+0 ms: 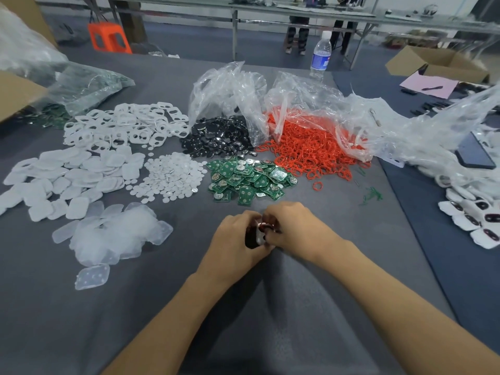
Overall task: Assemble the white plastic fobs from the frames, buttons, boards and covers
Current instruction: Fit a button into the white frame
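You get bright, even light; glare on crinkled clear plastic bags (230, 87) at 12 o'clock; edges bow and blur.

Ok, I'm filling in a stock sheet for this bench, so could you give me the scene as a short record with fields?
hands: left hand and right hand both grip one small fob
white frames: heap, far left
white covers: heap, left
round buttons: heap, centre
green boards: heap just beyond the hands
black parts: heap behind the boards
red rings: heap, right of the black parts
surface: grey table
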A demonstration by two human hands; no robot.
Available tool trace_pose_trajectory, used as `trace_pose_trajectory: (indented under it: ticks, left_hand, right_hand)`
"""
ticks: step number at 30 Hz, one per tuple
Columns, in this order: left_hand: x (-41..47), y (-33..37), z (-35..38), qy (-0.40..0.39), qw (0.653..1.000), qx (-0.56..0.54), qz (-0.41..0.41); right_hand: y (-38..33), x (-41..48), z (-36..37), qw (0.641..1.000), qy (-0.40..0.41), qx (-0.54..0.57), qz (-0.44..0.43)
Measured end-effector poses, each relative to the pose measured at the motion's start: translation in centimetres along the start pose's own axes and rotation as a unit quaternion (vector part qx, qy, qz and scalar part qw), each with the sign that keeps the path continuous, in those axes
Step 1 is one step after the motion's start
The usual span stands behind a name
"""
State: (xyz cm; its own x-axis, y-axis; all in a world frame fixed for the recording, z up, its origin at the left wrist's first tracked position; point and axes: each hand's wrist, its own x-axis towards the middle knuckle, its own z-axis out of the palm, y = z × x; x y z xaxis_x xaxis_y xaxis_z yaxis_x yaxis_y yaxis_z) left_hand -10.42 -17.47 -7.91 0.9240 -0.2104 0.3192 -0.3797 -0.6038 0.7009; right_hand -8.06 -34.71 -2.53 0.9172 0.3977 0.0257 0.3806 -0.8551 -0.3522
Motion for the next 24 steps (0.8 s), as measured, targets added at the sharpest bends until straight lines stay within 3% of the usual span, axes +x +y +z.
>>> trace_pose_trajectory:
  ticks: [24]
  left_hand:
    - [1.3,-0.8,0.2,0.005,1.000,0.024,0.000]
  right_hand:
    - [0.0,0.6,-0.1,1.000,0.011,-0.013,0.021]
